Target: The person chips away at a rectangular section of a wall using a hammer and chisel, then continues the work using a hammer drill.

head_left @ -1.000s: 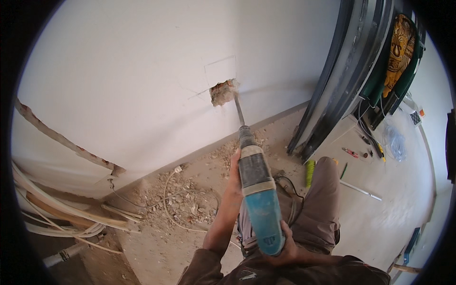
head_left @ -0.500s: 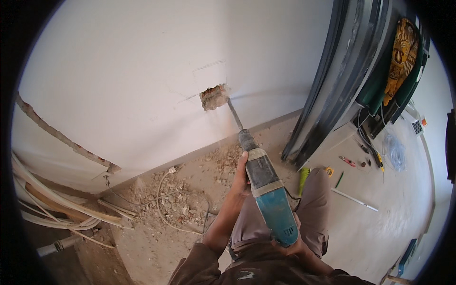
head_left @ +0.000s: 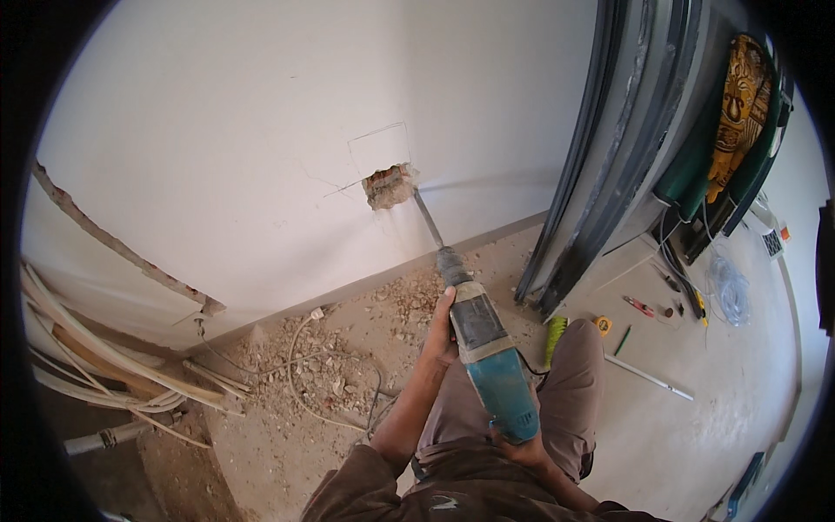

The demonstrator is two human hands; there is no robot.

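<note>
A teal and grey rotary hammer points away from me, held in both hands. My left hand wraps the side of its grey front body. At the rear, my right hand closes round the handle, its fingers partly hidden by the housing. The long chisel bit reaches up to the white wall. Its tip rests at the lower right edge of a rough hole with broken brick inside. Pencil lines outline a square just above that hole.
Rubble and a loose cable lie below the wall. A chased groove and bundled conduits are at left. Dark metal frames stand at right, near pliers, a tape measure and a white rod.
The rear of the rotary hammer has shifted slightly left and up with my right hand. The bit tip stays at the hole's right edge; the whole view has tilted a little.
</note>
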